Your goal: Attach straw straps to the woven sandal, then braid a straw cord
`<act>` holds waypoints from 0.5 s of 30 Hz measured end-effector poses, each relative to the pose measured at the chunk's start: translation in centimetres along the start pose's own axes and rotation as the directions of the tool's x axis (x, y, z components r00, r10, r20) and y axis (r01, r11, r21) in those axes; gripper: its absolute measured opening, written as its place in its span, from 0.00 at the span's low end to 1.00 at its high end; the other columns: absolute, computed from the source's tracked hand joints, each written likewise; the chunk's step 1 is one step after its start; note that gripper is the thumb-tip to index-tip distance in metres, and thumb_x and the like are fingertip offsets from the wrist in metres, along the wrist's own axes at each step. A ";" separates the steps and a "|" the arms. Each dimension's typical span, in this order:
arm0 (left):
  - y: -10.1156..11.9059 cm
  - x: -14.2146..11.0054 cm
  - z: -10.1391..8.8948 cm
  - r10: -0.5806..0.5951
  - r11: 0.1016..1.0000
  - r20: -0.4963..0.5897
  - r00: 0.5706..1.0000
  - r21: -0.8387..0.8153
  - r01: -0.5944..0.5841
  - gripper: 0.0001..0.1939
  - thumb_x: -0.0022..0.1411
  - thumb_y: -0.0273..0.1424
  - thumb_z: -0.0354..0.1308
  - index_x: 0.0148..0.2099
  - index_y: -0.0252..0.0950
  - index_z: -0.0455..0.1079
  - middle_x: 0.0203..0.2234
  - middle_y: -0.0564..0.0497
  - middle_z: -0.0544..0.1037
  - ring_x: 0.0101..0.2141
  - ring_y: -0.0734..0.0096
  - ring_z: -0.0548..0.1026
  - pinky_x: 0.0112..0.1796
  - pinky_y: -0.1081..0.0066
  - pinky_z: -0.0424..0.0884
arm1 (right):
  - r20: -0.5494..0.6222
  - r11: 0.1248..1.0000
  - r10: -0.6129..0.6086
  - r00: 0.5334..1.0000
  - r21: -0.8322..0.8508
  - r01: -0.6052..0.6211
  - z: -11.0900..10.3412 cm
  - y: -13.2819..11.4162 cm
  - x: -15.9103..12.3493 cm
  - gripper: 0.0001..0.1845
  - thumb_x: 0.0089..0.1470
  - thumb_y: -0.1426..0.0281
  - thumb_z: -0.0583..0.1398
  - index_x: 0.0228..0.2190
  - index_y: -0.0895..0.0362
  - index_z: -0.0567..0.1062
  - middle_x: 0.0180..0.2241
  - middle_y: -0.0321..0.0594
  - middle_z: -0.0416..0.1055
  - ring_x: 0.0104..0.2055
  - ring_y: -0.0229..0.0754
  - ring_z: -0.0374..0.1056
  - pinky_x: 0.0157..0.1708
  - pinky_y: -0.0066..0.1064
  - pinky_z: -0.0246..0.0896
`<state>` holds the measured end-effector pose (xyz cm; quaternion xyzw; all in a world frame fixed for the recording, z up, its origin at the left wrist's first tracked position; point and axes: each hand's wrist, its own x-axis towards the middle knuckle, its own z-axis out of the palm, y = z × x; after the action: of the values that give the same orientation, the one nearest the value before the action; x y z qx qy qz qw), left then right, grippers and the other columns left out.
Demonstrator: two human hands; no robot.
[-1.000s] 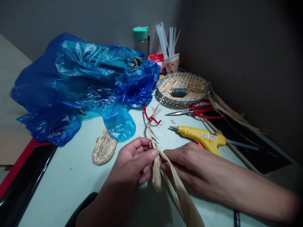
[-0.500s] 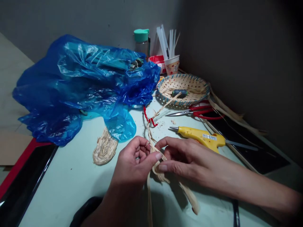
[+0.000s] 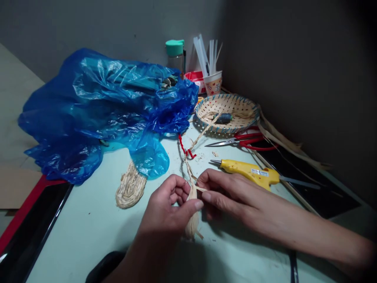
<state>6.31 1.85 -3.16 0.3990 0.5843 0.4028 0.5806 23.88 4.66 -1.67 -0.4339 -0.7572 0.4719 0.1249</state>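
A thin twisted cord of pale dried husk runs toward me from a fuzzy red wire that is looped around it. My left hand is closed on the near end of the cord, its thumb over a wide loose husk strip that hangs down below. Just to the right, my right hand pinches a narrow husk strip between thumb and index finger, drawn out sideways from the cord. The other fingertips of my right hand are partly hidden.
A yellow glue gun and red-handled scissors lie at right. Behind them sits a woven basket with a dark thread spool. A blue plastic bag and a coiled husk braid are at left.
The narrow strip in my right hand has swung out to the right. The wide husk strip now hangs under my left thumb, and the long strands that trailed toward me no longer show.
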 end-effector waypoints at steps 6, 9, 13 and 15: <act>0.0 -0.4 0.1 0.007 0.990 -0.006 1.000 0.144 -0.006 0.11 0.46 0.31 0.66 0.31 0.36 0.67 0.20 0.60 0.63 0.19 0.80 0.61 0.20 0.79 0.59 | -0.072 0.999 0.019 0.997 -0.038 -0.022 0.7 -0.3 0.8 0.17 0.67 0.57 0.51 0.32 0.54 0.68 0.30 0.32 0.66 0.35 0.39 0.61 0.31 0.30 0.48; 0.4 -0.5 -0.1 -0.030 0.993 0.026 0.999 0.114 0.027 0.10 0.49 0.33 0.64 0.31 0.37 0.67 0.19 0.60 0.63 0.15 0.81 0.62 0.16 0.79 0.57 | -0.085 1.000 -0.017 0.996 -0.008 0.017 0.5 -0.4 1.1 0.16 0.65 0.62 0.53 0.26 0.56 0.66 0.26 0.31 0.64 0.31 0.37 0.59 0.28 0.30 0.47; 0.8 -0.7 -0.5 -0.131 0.990 0.098 0.987 -0.028 0.135 0.11 0.52 0.35 0.64 0.32 0.37 0.65 0.17 0.62 0.61 0.12 0.87 0.53 0.14 0.81 0.48 | -0.085 0.999 -0.010 0.996 0.046 0.014 0.0 -0.3 1.2 0.16 0.62 0.66 0.55 0.23 0.56 0.65 0.21 0.31 0.64 0.26 0.36 0.59 0.26 0.30 0.48; 0.9 -0.7 -0.8 -0.159 0.985 0.110 0.981 -0.050 0.166 0.13 0.52 0.37 0.65 0.33 0.36 0.66 0.17 0.62 0.61 0.14 0.88 0.50 0.15 0.82 0.45 | -0.067 0.998 -0.004 0.998 0.068 0.009 -0.1 -0.2 1.2 0.17 0.62 0.67 0.55 0.21 0.56 0.66 0.20 0.30 0.65 0.26 0.36 0.60 0.26 0.29 0.49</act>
<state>5.47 1.49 -2.04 0.3536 0.5712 0.3493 0.6532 23.11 5.65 -1.73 -0.4423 -0.7375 0.4824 0.1663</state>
